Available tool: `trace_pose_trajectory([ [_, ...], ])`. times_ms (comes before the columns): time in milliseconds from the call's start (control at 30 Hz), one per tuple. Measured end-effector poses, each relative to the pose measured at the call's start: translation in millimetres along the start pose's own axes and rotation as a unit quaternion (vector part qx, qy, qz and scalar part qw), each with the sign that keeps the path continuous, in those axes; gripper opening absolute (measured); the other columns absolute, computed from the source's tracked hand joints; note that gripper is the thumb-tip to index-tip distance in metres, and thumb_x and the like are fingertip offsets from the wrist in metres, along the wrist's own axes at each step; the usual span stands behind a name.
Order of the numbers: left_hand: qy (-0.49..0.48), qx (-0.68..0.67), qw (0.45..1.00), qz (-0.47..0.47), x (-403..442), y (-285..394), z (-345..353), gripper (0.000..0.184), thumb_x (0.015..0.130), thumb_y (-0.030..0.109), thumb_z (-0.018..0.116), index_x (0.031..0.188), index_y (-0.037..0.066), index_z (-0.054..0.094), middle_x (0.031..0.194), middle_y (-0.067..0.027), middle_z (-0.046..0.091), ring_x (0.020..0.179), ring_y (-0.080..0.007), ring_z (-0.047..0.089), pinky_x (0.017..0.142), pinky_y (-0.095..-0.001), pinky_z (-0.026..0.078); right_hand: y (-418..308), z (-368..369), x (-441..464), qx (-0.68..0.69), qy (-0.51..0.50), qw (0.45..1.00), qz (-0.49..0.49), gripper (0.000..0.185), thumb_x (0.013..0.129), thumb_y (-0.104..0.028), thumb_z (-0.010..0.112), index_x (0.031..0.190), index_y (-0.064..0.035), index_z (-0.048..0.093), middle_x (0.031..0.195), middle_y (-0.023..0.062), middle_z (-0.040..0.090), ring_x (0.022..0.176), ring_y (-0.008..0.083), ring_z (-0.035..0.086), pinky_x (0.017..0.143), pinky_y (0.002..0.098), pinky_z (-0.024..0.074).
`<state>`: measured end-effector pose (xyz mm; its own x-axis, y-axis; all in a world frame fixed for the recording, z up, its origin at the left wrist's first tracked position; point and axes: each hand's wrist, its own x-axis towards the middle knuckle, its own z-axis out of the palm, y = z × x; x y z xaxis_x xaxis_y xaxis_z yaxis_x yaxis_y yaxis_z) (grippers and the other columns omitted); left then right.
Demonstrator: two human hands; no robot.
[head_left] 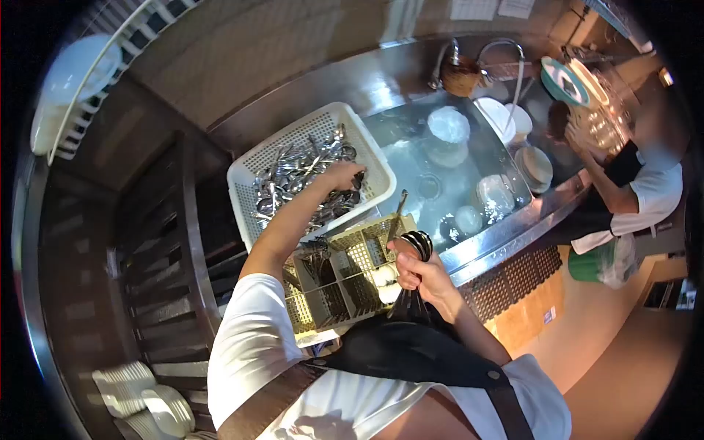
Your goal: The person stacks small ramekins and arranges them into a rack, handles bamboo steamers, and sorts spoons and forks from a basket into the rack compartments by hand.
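A white perforated basket (pixel 367 136) holds a heap of metal cutlery (pixel 293 172). Over the heap's right side reaches my right or left arm from the left of the view: it is my left hand (pixel 342 177), its fingers partly curled and touching the cutlery; what they grip is hidden. My right hand (pixel 429 277) is wrapped round a bunch of spoons (pixel 418 240), held upright above the right side of a beige compartment rack (pixel 359 258). Dark-handled cutlery stands in the rack's left compartments. One utensil (pixel 397 213) leans up beside the bunch.
A water-filled sink (pixel 418 176) holds several bowls. Beyond it are a faucet (pixel 455 55) and a teal basin (pixel 563 81). A co-worker (pixel 653 183) stands at the right, hands over the counter. Stacked white dishes (pixel 125 389) sit at lower left.
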<state>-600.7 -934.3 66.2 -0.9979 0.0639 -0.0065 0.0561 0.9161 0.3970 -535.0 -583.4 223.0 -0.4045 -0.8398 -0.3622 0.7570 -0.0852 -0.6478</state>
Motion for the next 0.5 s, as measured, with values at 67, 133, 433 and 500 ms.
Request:
trace_pose_trajectory([
  [67, -0.07, 0.009, 0.997, -0.024, 4.3, 1.8, -2.3, 0.029, 0.068, 0.016, 0.074, 0.096, 0.013, 0.065, 0.092, -0.009, 0.068, 0.088, -0.0287, 0.065, 0.075, -0.0396, 0.05, 3.2, -16.6, -0.2, 0.042, -0.054, 0.997, -0.027, 0.031, 0.09, -0.018, 0.06, 0.114, 0.0009, 0.052, 0.062, -0.0018, 0.043, 0.045, 0.0061, 0.033, 0.044, 0.023, 0.0291],
  [133, -0.092, -0.055, 0.994, 0.0, 14.6, -15.3, -3.6, 0.024, 0.07, 0.016, 0.073, 0.093, 0.011, 0.066, 0.088, -0.009, 0.069, 0.084, -0.0267, 0.066, 0.074, -0.0374, 0.05, -5.8, -27.2, 4.2, 0.052, -0.069, 0.996, -0.037, 0.029, 0.09, -0.02, 0.061, 0.11, -0.0006, 0.051, 0.061, -0.0028, 0.036, 0.048, 0.0069, 0.034, 0.045, 0.0236, 0.0285],
  [433, 0.341, -0.265, 0.902, -0.01, -3.5, 20.9, -142.0, 0.015, 0.087, -0.002, 0.055, 0.098, -0.001, 0.065, 0.092, -0.0042, 0.068, 0.085, -0.0127, 0.063, 0.075, -0.0265, 0.05, -35.6, -28.6, 26.8, 0.008, -0.021, 0.99, -0.138, 0.021, 0.086, -0.018, 0.067, 0.089, -0.0104, 0.048, 0.083, 0.0102, 0.061, 0.081, 0.0264, 0.066, 0.068, 0.0382, 0.0574],
  [500, 0.344, -0.33, 0.879, -0.021, -21.7, 60.6, -196.3, 0.018, 0.088, -0.004, 0.051, 0.101, -0.002, 0.064, 0.091, -0.0048, 0.068, 0.086, -0.0118, 0.063, 0.076, -0.0269, 0.05, -60.8, -10.6, 42.9, -0.041, -0.024, 0.977, -0.208, 0.021, 0.085, -0.015, 0.068, 0.088, -0.0085, 0.048, 0.093, 0.0144, 0.064, 0.093, 0.0295, 0.065, 0.08, 0.0448, 0.0572],
])
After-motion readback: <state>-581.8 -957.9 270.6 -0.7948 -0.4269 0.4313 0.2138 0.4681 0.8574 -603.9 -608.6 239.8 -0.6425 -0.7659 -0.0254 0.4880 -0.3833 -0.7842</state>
